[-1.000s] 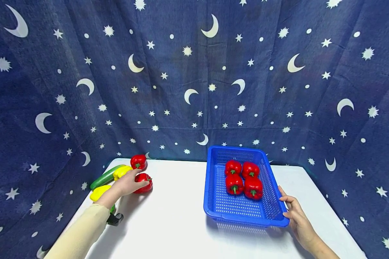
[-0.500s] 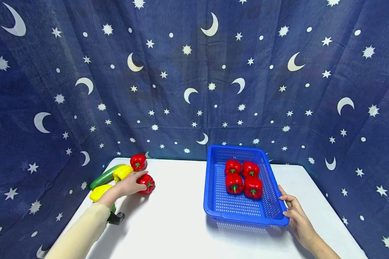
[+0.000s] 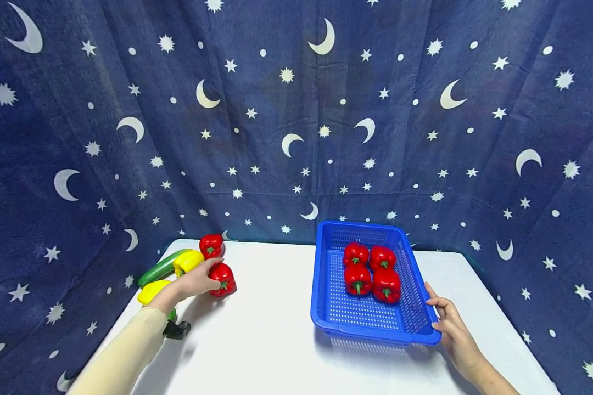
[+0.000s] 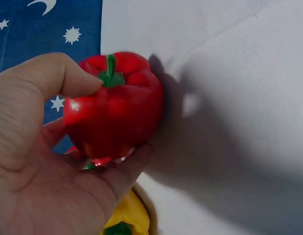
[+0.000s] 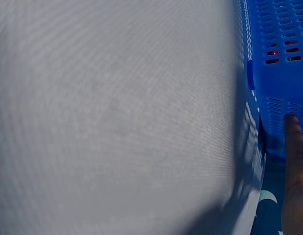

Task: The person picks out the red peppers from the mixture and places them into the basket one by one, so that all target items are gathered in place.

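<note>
At the left of the head view my left hand [image 3: 197, 281] holds a red bell pepper [image 3: 225, 272] between thumb and fingers. In the left wrist view the thumb lies beside the green stem of this pepper [image 4: 114, 115], with fingers underneath. On the right stands a blue perforated basket [image 3: 358, 332] with several red bell peppers [image 3: 386, 285] inside. My right hand [image 3: 457, 337] grips the basket's right rim near its front corner. One of its fingers [image 5: 294, 142] lies along the outer wall in the right wrist view; the other fingers are mostly hidden there.
Around the left forearm lie another red bell pepper [image 3: 211, 245], a yellow bell pepper [image 3: 188, 262], another yellow vegetable [image 3: 153, 291], a green cucumber [image 3: 160, 269] and a dark item [image 3: 177, 330], perhaps an eggplant. A starry blue curtain [image 3: 257, 142] encloses the white table [image 3: 272, 312].
My left hand has shifted slightly right and its fingers have taken hold of the red bell pepper, which has turned and moved a little right. The right hand and basket have stayed put.
</note>
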Motion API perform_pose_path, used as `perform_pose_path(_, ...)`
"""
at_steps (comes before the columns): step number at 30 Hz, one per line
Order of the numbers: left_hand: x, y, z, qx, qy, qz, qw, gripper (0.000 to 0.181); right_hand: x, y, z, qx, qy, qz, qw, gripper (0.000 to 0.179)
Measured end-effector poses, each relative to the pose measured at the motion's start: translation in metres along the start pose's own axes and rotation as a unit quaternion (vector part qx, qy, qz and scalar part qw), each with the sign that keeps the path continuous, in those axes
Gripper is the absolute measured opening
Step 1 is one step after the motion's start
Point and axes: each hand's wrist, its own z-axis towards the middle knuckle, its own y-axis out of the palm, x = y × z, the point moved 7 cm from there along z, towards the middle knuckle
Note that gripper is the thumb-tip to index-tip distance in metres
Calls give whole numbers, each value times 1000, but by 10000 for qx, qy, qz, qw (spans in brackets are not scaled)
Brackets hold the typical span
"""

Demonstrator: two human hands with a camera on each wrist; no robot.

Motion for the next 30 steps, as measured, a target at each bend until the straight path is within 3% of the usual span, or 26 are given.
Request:
perform_pose_path(7, -8, 5, -1, -260, -140, -761, 9967, 86, 0, 0, 0, 66, 159, -90, 9998, 43)
perform_pose_path(13, -8, 13, -1, -591, -167, -1504, 9867, 90, 0, -1, -1, 110, 225, -148, 9996, 43)
perform_pose_path(20, -11, 14, 0, -602, -192, -1468, 9871, 98, 1, -1, -1, 101, 221, -150, 9996, 44)
perform_pose_path(25, -14, 13, -1, -693, -218, -1711, 9826, 93, 0, 0, -1, 77, 181, -102, 9998, 43)
perform_pose_path(30, -14, 12, -3, -692, -244, -1702, 9827, 90, -2, 0, 0, 57, 127, -49, 9999, 43)
